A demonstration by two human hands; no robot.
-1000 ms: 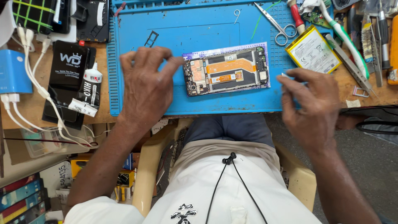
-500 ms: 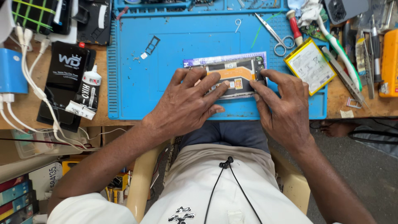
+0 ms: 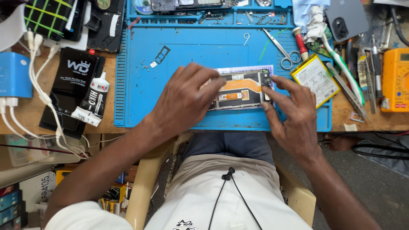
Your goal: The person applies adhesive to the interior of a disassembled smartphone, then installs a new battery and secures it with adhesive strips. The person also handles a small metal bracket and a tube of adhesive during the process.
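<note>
Pressing down on an opened smartphone (image 3: 240,90), back cover off, circuit boards and an orange flex strip exposed, lying lengthwise near the middle of a blue repair mat (image 3: 187,51). Left hand (image 3: 183,100) spread flat over the phone's left end, fingers splayed and resting on it, not curled around anything. Right hand (image 3: 292,113) at the phone's right end, fingers extended, fingertips touching the right short edge, thumb near the phone's near corner; nothing gripped.

Bare mat left of the phone and on the far side, up to a small SIM tray (image 3: 162,54) and a few tiny screws (image 3: 145,64). Narrow strip of mat only between the phone and the near table edge. Crowded to the right: yellow-edged battery (image 3: 315,79) just beside the right fingertips, scissors (image 3: 282,50) beyond it, a red-handled tool (image 3: 299,42) beside those, a toothbrush (image 3: 343,66) overlapping the mat's right edge, a yellow multimeter (image 3: 395,79) at the far right. Off the mat's left edge, a glue tube (image 3: 91,102) on a black box (image 3: 70,91), white cables (image 3: 36,81) well apart from both hands.
</note>
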